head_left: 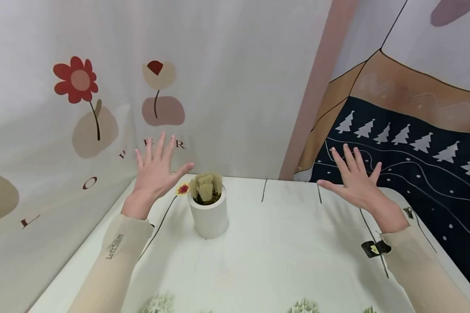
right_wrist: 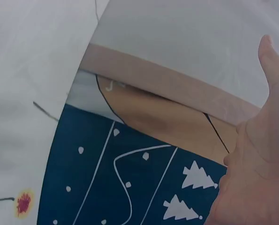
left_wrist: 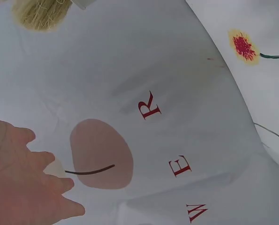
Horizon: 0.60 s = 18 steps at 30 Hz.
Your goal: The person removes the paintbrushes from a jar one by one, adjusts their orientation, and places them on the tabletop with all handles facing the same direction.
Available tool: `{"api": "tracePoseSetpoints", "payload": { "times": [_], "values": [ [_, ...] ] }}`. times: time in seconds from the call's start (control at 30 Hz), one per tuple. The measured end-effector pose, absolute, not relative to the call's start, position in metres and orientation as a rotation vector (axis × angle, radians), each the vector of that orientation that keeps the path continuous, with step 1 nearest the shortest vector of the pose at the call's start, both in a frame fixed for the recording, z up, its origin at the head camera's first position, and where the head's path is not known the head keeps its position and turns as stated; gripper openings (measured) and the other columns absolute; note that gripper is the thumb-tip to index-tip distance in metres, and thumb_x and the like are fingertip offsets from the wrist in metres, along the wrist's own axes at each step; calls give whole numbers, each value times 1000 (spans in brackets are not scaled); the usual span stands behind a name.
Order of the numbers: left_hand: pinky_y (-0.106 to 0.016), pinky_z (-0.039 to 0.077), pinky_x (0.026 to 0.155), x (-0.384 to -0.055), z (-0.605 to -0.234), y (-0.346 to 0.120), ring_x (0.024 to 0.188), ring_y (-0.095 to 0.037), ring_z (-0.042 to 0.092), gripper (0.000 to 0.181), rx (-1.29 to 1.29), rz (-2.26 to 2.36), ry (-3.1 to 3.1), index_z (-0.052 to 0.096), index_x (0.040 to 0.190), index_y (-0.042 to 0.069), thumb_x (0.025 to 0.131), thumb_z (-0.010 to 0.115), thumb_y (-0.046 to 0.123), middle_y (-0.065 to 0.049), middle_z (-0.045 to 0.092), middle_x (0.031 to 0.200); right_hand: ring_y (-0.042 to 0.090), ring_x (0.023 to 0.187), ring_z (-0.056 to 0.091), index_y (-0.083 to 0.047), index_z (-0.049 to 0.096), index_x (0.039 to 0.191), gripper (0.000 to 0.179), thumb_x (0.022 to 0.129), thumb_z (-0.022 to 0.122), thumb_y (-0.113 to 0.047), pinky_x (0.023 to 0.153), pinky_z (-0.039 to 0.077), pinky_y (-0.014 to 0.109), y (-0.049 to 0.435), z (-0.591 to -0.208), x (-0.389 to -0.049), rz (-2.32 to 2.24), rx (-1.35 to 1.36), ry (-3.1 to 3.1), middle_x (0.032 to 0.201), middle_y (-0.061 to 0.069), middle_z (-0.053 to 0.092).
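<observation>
My left hand [head_left: 153,177] is held up over the back left of the table, fingers spread and holding nothing. Just to its right stands a white cylindrical pot [head_left: 209,219] with a tan, bristly tuft [head_left: 206,187] in its mouth. In the left wrist view, part of that tuft [left_wrist: 41,13] shows at the top corner, and the left hand [left_wrist: 24,176] at the lower left. My right hand [head_left: 356,184] is raised at the back right, fingers apart, with nothing in it. The right wrist view has the right hand [right_wrist: 256,159] at its right edge.
A white cloth with printed flowers covers the table [head_left: 266,243]. Behind it hangs a pale curtain [head_left: 235,87] with printed flowers and letters. A dark blue printed panel [head_left: 415,174] with white trees is at the right. A small black piece [head_left: 370,250] sits by the right sleeve [head_left: 419,269].
</observation>
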<state>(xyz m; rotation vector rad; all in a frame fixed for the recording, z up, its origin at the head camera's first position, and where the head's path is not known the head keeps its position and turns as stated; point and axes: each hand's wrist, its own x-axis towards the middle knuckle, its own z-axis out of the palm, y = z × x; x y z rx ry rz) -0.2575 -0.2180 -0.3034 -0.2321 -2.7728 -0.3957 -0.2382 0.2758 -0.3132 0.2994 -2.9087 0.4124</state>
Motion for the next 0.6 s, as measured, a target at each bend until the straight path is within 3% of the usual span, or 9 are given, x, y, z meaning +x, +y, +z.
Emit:
{"api": "tracePoseSetpoints", "payload": {
  "times": [0.17,0.33,0.6],
  "values": [
    [-71,-12,118,-247,-306,-222,154,-41,-13,98,-210,-492,-2798,-5,161,25,90,35,80,-4,-12,169,38,153,-20,-21,-3,161,103,90,55,-67,105,-18,83,267,-315,-239,464,336,-2877,167,14,-18],
    [-73,-10,117,-233,-306,-224,153,-46,-8,99,-198,-608,-2825,-7,161,21,92,37,77,-9,-10,169,37,155,-15,-15,2,161,103,90,55,-67,108,-18,80,252,-314,-239,542,360,-2813,167,16,-14],
    [-72,-3,119,-216,-316,-215,154,-46,-1,107,-239,-829,-2777,-2,161,15,89,60,63,-12,1,169,42,155,4,-11,3,161,94,97,58,-51,114,-4,78,219,-313,-238,677,348,-2762,168,17,-1]
  ]
}}
